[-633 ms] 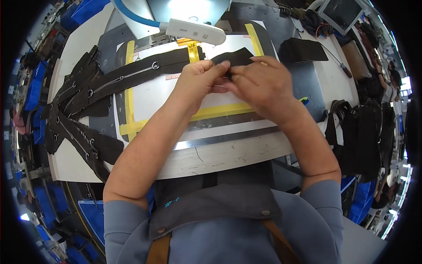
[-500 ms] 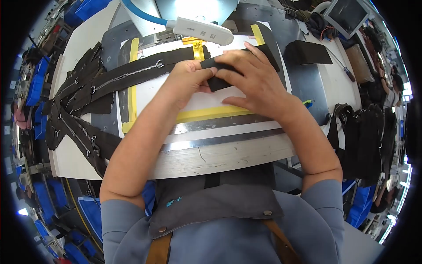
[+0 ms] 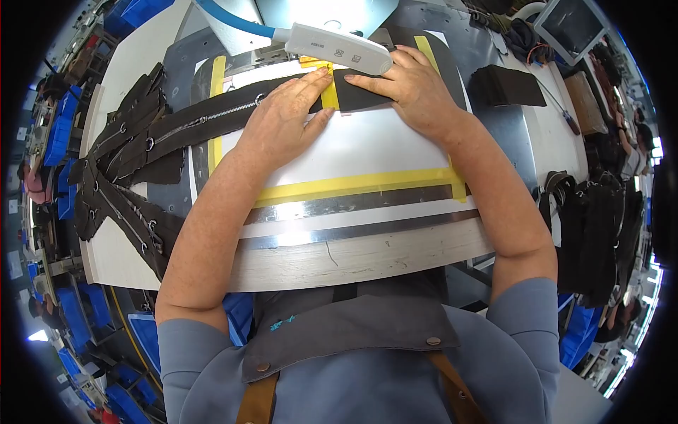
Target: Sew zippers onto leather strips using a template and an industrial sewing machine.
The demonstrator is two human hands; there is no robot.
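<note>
My left hand lies flat, fingers extended, on the right end of a long dark fabric strip with a silver zipper, touching a vertical strip of yellow tape. My right hand is spread over a dark fabric piece just right of that tape, pressing it down. Both sit on a white board edged with yellow tape, under a white device on a blue hose, which partly hides my right fingertips.
Joined zippered dark strips spread over the left table. At right lie a dark fabric stack, a screwdriver and hanging dark pieces. A monitor stands at back right; blue bins and people surround the workplace.
My hands have moved up and apart from gripping the small dark piece to lying on the fabric. That piece now lies beside the zippered strip, right of the tape.
</note>
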